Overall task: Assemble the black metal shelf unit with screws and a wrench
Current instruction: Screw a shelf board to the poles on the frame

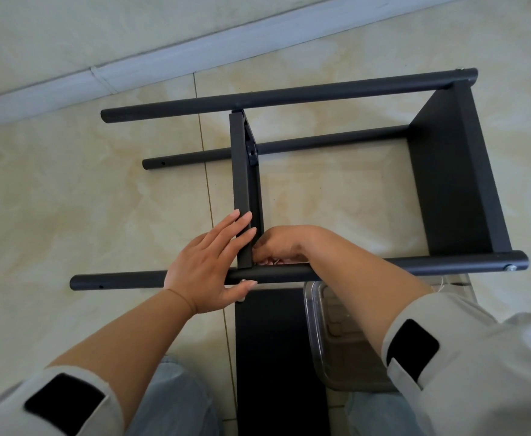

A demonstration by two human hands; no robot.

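The black metal shelf unit lies on its side on the tiled floor, with an end panel (452, 184) fixed at the right. A middle shelf panel (242, 171) stands on edge between the far pole (289, 96) and the near pole (415, 265). My left hand (204, 265) lies over the near pole, fingers straight and pressed flat against that panel, thumb in front of the pole. My right hand (286, 243) is curled at the joint of panel and near pole. Its fingertips are hidden behind the pole, so I cannot see what they hold. No wrench is visible.
A third pole (320, 141) lies lower, behind the middle panel. A silver screw head (510, 268) shows at the near pole's right end. A spare black panel (273, 357) and a clear plastic box (336, 341) sit by my knees. A white skirting board (195, 55) runs behind.
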